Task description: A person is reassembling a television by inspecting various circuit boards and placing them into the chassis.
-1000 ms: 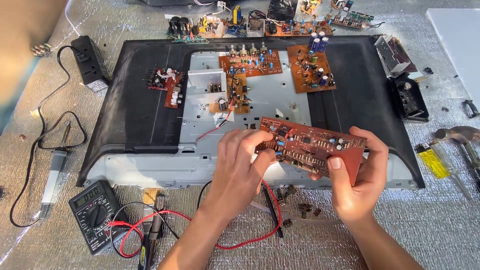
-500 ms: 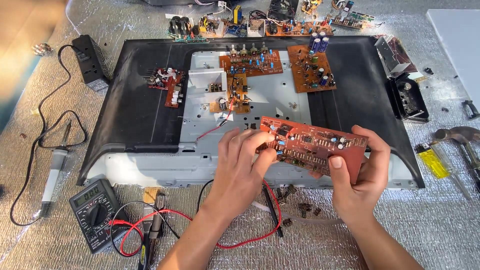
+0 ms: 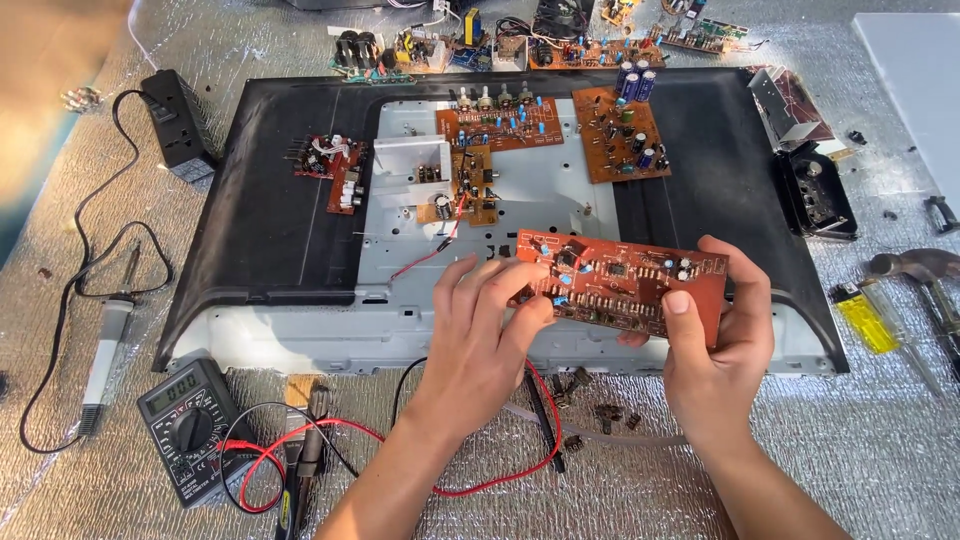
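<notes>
**Both hands gripping a red circuit board over an opened chassis**

Now the person is holding a long red circuit board (image 3: 620, 282) just above the near edge of a wide black chassis (image 3: 270, 230). The right hand (image 3: 715, 350) is closing around the board's right end, thumb pressing on its component face and fingers curling behind its far edge. The left hand (image 3: 480, 335) is gripping the board's left end, its fingertips resting on the small parts there. The board is tilting slightly, with its right end sitting lower. Inside the chassis, several smaller brown boards (image 3: 620, 135) are lying on a grey metal plate (image 3: 540, 200). On the silvery surface (image 3: 880, 450), a multimeter (image 3: 185, 425) with red and black leads is sitting near the left forearm, a soldering iron (image 3: 105, 345) is lying further left, and a yellow-handled screwdriver (image 3: 868, 322) is lying to the right.
</notes>
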